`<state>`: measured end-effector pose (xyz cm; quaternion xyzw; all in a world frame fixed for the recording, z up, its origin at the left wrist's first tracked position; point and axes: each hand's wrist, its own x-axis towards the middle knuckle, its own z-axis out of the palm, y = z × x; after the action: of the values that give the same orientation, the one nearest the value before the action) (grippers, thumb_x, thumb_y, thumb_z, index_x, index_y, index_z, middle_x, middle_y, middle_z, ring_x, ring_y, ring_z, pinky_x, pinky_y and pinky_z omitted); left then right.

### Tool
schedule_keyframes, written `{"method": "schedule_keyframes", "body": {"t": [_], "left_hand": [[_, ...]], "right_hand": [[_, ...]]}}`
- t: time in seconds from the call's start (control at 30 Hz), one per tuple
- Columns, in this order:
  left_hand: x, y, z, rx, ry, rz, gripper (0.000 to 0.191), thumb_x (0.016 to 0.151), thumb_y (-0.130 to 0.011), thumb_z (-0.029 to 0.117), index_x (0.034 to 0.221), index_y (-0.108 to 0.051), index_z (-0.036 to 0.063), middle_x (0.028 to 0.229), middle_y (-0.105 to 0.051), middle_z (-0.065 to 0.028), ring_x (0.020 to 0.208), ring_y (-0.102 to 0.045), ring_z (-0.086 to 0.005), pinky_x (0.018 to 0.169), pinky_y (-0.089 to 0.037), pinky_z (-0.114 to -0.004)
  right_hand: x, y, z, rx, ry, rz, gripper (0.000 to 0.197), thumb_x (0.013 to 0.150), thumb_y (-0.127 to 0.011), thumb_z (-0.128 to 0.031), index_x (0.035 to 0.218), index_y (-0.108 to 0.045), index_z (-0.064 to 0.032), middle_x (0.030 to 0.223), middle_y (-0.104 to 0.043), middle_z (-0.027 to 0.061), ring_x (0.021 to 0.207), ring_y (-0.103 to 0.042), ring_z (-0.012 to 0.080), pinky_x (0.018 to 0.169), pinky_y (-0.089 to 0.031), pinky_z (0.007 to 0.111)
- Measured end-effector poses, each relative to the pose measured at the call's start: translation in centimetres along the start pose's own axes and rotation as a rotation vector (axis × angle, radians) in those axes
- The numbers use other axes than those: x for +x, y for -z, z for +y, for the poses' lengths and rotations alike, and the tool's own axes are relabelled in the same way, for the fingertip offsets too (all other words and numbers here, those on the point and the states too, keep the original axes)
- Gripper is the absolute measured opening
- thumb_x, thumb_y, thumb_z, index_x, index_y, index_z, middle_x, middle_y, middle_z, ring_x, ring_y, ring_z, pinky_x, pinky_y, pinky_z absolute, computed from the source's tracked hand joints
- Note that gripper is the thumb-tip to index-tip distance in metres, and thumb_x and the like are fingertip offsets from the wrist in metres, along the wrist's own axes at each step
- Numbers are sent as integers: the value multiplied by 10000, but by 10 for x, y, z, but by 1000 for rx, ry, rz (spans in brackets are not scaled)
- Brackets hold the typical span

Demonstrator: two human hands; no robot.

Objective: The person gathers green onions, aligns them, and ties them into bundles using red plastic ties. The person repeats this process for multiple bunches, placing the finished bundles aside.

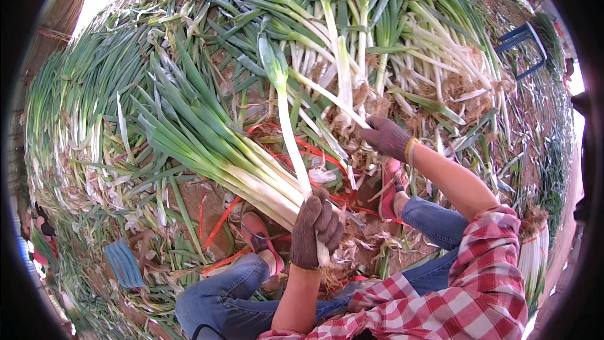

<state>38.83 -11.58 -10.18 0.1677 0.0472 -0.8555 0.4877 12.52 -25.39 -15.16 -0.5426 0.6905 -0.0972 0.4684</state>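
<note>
My left hand (317, 229), in a dark knitted glove, is closed around the white stem of a green onion (292, 144), whose roots hang below the fist and whose leaves point up. Beneath that stem lies a bundle of peeled green onions (236, 165), its white ends near my left hand. My right hand (388, 138), gloved too, grips the lower end of another green onion (330, 96) that slants up to the left. Its fingertips are partly hidden. Unpeeled green onions with brown roots (361, 56) lie just beyond my right hand.
Red plastic strapping (226, 217) runs over the ground between my feet. Rows of green onions (89, 99) lie at the left. A blue stool (531, 45) stands at upper right, blue slats (123, 263) at lower left. A tied bundle (533, 255) is at the right. Leaf scraps litter the ground.
</note>
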Motion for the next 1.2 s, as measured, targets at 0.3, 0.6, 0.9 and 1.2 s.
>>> {"method": "schedule_keyframes", "body": {"t": [0.3,0.6,0.9,1.2], "left_hand": [[28,27,-49,447,-82,140,520,999,-584,300,1376,-453,-34,1264,-598,-170,1185,-591,-318,1031,-503,-448],[70,11,-63,405,30,103,275,981,-550,255,905,-599,-5,796,-616,-114,731,-657,-290,718,-580,-398],[50,-55,40,619,-226,53,273,966,-556,260,818,-634,44,739,-626,-105,774,-653,-217,682,-518,-331],[-158,-161,126,1051,-407,-272,153,924,-661,146,1014,-680,23,839,-675,-88,777,-664,-173,718,-571,-348]], "right_hand": [[-191,-24,-26,45,293,-175,464,944,-639,-247,1355,-519,-67,1114,-675,189,1038,-669,325,911,-508,416],[-251,-21,-31,-326,346,-67,548,932,-586,-199,1431,-424,-42,1224,-608,292,1079,-631,437,921,-511,474],[-327,10,-42,-73,376,173,428,941,-550,-74,1366,-551,-28,736,-560,49,649,-511,109,593,-423,294],[-208,72,51,-40,481,326,396,1000,-549,-137,1365,-545,15,1114,-642,56,919,-561,117,816,-470,271]]}}
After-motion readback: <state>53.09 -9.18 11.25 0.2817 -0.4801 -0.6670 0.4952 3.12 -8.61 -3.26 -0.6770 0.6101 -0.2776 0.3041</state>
